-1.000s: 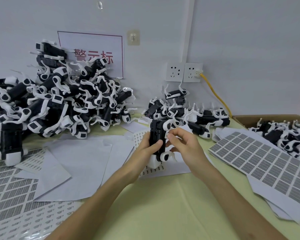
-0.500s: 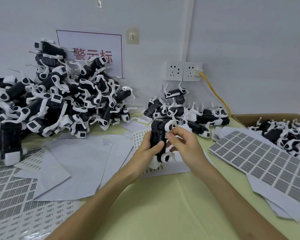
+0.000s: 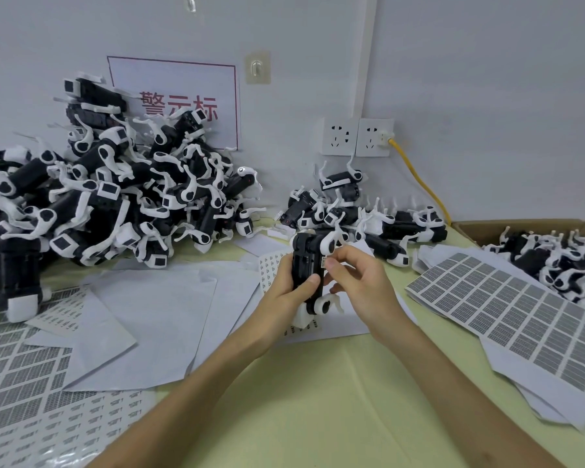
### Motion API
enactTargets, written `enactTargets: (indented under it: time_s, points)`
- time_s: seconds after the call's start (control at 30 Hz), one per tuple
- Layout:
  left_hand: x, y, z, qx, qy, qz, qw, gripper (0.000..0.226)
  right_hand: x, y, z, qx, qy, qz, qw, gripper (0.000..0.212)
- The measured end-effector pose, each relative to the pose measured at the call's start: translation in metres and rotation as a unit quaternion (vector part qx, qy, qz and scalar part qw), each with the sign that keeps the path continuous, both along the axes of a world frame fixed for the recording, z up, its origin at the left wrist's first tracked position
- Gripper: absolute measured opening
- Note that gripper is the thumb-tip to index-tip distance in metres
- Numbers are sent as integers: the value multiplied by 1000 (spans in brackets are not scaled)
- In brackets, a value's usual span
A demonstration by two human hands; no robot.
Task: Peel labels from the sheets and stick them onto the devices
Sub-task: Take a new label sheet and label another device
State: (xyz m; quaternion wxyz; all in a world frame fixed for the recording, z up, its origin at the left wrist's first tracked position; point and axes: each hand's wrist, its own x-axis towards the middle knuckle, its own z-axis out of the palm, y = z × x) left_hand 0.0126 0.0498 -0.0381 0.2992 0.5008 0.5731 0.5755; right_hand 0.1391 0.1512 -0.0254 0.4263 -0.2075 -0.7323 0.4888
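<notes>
Head view, first speaker: which step is in hand?

Second speaker: Sticking, I'd judge. The left hand (image 3: pixel 293 292) grips a black-and-white device (image 3: pixel 306 261) upright above the middle of the worktop (image 3: pixel 318 383), fingers curled behind it and the thumb across its front. The right hand (image 3: pixel 358 282) pinches a small white label (image 3: pixel 323 263) between thumb and forefinger, right at the device's right edge.

First speaker: Is the label already down?

Second speaker: I cannot tell. It touches the edge, but the fingertips hide most of it.

First speaker: And the next move?

Second speaker: Probably laying it flat and square on that side face, then rubbing it down with the thumb while the left hand holds the body steady. After that, another label has to come off a sheet. A sheet of small labels (image 3: pixel 274 265) lies just beneath the hands, and a grey-printed label sheet (image 3: pixel 504 309) lies to the right.

First speaker: Where would the finished one go?

Second speaker: Unclear. A big pile of devices (image 3: pixel 115 204) stands far left, a smaller heap (image 3: pixel 368 217) just beyond the hands, and more fill a cardboard box (image 3: pixel 487 228) at the right.
</notes>
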Motion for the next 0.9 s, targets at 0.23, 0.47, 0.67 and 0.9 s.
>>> enactTargets:
  time_s: [0.23,0.47,0.67,0.9]
  points:
    - [2,-2,3,10,7,-1,1000,33,0,0,-1,-1,5,1,1000,11]
    - [2,-4,3,22,25,-4,999,34,0,-2,-1,-21,25,1,999,15]
    - [3,-4,3,28,29,-5,999,31,1,0,-1,-29,25,1,999,16]
    - [4,-3,2,26,-17,-10,999,49,1,0,-2,-41,25,5,999,15]
